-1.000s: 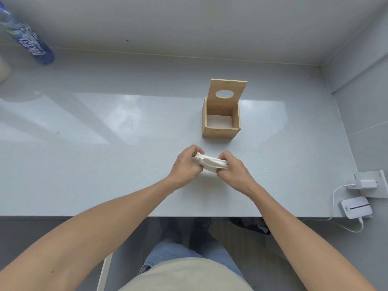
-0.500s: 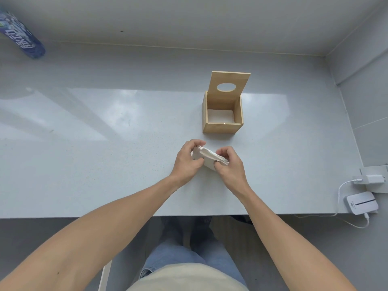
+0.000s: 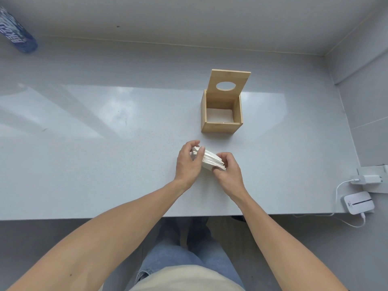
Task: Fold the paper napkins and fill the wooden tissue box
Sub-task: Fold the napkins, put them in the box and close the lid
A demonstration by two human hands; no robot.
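A stack of folded white paper napkins (image 3: 211,160) is held just above the grey counter, tilted with its edges fanned toward the right. My left hand (image 3: 188,161) grips its left end, thumb over the top. My right hand (image 3: 227,172) grips the right end from below and behind. Beyond the hands stands the wooden tissue box (image 3: 221,127), its lid with an oval hole (image 3: 226,86) tipped up and back. The inside of the box shows a pale bottom.
A blue plastic bottle (image 3: 15,33) lies at the far left corner of the counter (image 3: 105,143). At the right edge sit a white charger plug (image 3: 367,179), its cable, and a small white device (image 3: 359,202). A wall rises on the right. My legs show below the counter's front edge.
The napkin stack has turned and tilted between my hands, its layers now fanned at the right end. My view has shifted slightly; the box has not moved on the counter.
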